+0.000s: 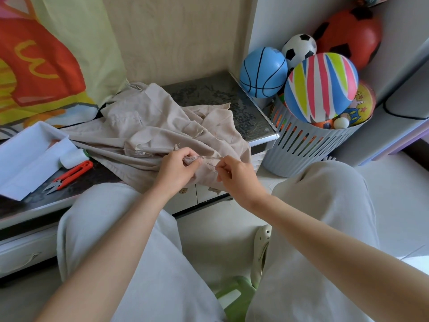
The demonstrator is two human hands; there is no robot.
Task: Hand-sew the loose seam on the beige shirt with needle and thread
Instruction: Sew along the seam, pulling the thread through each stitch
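Note:
The beige shirt (162, 126) lies crumpled on the dark tabletop (246, 105), its near edge hanging over the front. My left hand (177, 169) pinches a frayed fold of the seam between thumb and fingers. Just to its right, my right hand (234, 173) pinches a thin needle (213, 168) whose tip points up-left into the cloth beside the seam. The thread is too fine to make out. A white thread spool (73, 158) lies on the table to the left of the shirt.
Orange thread snips (69, 174) and an open white box (27, 156) sit at the table's left. A grey slatted basket (311, 145) full of balls stands at the right. My knees in pale trousers are below, with a green stool (234, 296) between them.

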